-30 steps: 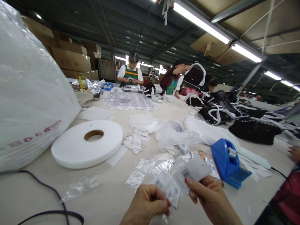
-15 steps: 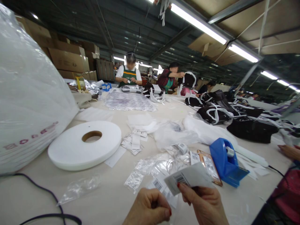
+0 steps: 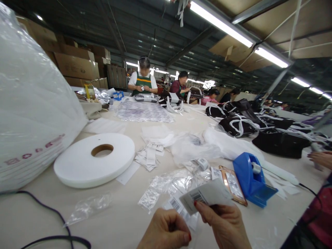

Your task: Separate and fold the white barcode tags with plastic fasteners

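Barcode label (image 3: 206, 197) is held above the counter (image 3: 124, 224), to the near left of the blue tape dispenser (image 3: 250, 181), the reference point for all positions. It is pale, tilted, with its bars on the left part. Right hand (image 3: 225, 224): grip is closed on the label, thumb on the front face beside the bars. Left hand (image 3: 167, 230), farther left of the dispenser and toward the near edge: grip is narrow, fingers curled and thumb drawn in against them; whether anything thin is pinched there cannot be told.

Below the raised label, a second barcode label (image 3: 174, 204) shows partly, left of the dispenser. Clear plastic bags (image 3: 160, 188) lie left of the dispenser, beyond the hands. A copper-framed phone (image 3: 234, 185) lies just beside the dispenser, on its left. A loose pile of white tags (image 3: 150, 157) and, beyond it to the left, a large white roll (image 3: 77, 164) lying flat are well apart from the dispenser. Black bags (image 3: 238, 126) with white straps lie beyond the dispenser. One worker in a green apron (image 3: 142, 83) is at the far side, to the left of the dispenser, fingering a small white item. Another person's hand (image 3: 321, 159), blurred, shows right of the dispenser.
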Tool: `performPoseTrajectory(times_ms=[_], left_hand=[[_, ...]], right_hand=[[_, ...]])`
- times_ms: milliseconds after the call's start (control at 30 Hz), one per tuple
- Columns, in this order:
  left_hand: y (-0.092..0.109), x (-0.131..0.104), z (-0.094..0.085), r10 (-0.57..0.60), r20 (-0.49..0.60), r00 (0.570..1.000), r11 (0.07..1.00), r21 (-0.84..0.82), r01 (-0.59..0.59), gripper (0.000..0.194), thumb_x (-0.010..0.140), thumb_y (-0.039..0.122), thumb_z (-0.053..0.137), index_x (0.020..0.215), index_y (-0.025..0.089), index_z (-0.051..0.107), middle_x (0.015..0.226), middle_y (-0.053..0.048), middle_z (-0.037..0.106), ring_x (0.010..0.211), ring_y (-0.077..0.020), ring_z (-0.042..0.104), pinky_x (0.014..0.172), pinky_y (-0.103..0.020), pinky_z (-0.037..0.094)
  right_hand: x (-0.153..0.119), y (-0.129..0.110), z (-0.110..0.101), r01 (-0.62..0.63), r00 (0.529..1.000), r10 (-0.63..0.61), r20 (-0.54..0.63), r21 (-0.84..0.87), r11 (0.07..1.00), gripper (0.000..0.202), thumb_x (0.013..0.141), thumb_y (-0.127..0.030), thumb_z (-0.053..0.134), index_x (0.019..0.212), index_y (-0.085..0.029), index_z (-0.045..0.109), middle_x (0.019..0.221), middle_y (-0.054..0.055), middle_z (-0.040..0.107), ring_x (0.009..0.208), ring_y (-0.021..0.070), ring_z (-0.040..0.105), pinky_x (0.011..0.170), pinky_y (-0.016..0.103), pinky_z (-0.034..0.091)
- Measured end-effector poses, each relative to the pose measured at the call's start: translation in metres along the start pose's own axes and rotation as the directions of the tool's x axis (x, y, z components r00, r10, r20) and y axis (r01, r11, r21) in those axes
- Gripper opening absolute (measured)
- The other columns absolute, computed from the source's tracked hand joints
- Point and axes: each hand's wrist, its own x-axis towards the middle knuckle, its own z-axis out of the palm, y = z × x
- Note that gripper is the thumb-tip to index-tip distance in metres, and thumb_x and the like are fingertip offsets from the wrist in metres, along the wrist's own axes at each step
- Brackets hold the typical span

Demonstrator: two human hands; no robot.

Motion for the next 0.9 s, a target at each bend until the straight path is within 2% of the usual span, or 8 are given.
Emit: performPoseTrajectory(times_ms=[167, 333, 533, 633, 767, 900], left_hand=[[-0.001, 0.0, 0.0, 0.002, 0.006, 1.0, 1.0, -0.02, -0.002, 0.015, 0.048, 0.022, 0.074, 0.053, 0.011, 0.065, 0.052, -0.002, 0.063, 0.053, -0.0133, 0.051, 0.053, -0.024, 0.033], [-0.002, 0.001, 0.0, -0.009, -0.001, 1.0, 1.0, -0.027, 0.009, 0.016, 0.048, 0.022, 0.075, 0.054, 0.011, 0.065, 0.053, -0.002, 0.063, 0.052, -0.0128, 0.051, 0.053, -0.024, 0.033], [-0.001, 0.0, 0.001, -0.036, 0.013, 0.999, 0.998, -0.045, 0.036, 0.018, 0.046, 0.023, 0.076, 0.054, 0.011, 0.065, 0.055, -0.003, 0.064, 0.053, -0.014, 0.053, 0.053, -0.025, 0.033], [-0.001, 0.0, 0.0, -0.021, -0.003, 1.0, 0.999, -0.037, 0.021, 0.019, 0.046, 0.025, 0.076, 0.052, 0.011, 0.065, 0.052, -0.002, 0.063, 0.052, -0.0141, 0.053, 0.053, -0.025, 0.033], [0.0, 0.0, 0.001, -0.029, -0.01, 1.0, 0.999, -0.037, 0.028, 0.021, 0.046, 0.028, 0.077, 0.05, 0.012, 0.064, 0.05, -0.002, 0.062, 0.05, -0.013, 0.052, 0.052, -0.025, 0.033], [0.0, 0.0, 0.001, -0.044, -0.017, 0.999, 0.998, -0.048, 0.043, 0.024, 0.044, 0.03, 0.078, 0.051, 0.012, 0.065, 0.049, -0.002, 0.062, 0.049, -0.013, 0.052, 0.052, -0.025, 0.035]], right_hand=[[-0.004, -0.005, 0.009, -0.004, 0.999, 0.004, -0.041, 0.006, 1.0, 0.02, 0.048, -0.023, 0.081, 0.04, -0.019, 0.063, 0.041, -0.004, 0.057, 0.043, 0.0108, 0.052, 0.047, 0.023, 0.045], [-0.002, 0.0, 0.006, -0.012, 0.999, 0.012, -0.033, 0.007, 1.0, 0.022, 0.049, -0.022, 0.081, 0.039, -0.018, 0.062, 0.041, -0.005, 0.057, 0.042, 0.0094, 0.052, 0.045, 0.02, 0.043], [0.008, 0.005, -0.005, 0.03, 0.997, -0.028, 0.078, -0.019, 0.999, 0.018, 0.054, -0.021, 0.079, 0.043, -0.02, 0.065, 0.042, -0.005, 0.057, 0.043, 0.009, 0.051, 0.045, 0.019, 0.043], [0.009, 0.004, -0.006, 0.069, 0.995, -0.065, 0.082, -0.044, 0.997, 0.019, 0.054, -0.021, 0.079, 0.042, -0.02, 0.064, 0.044, -0.004, 0.058, 0.044, 0.0095, 0.05, 0.045, 0.02, 0.042], [0.003, 0.002, 0.0, 0.074, 0.997, -0.075, -0.005, -0.103, 0.992, 0.024, 0.053, -0.024, 0.079, 0.04, -0.019, 0.059, 0.039, -0.005, 0.051, 0.04, 0.0088, 0.044, 0.042, 0.021, 0.038], [-0.003, 0.001, 0.006, 0.122, 0.985, -0.145, -0.093, -0.225, 0.967, 0.027, 0.05, -0.03, 0.077, 0.038, -0.019, 0.056, 0.038, -0.004, 0.048, 0.04, 0.0097, 0.04, 0.041, 0.024, 0.036]])
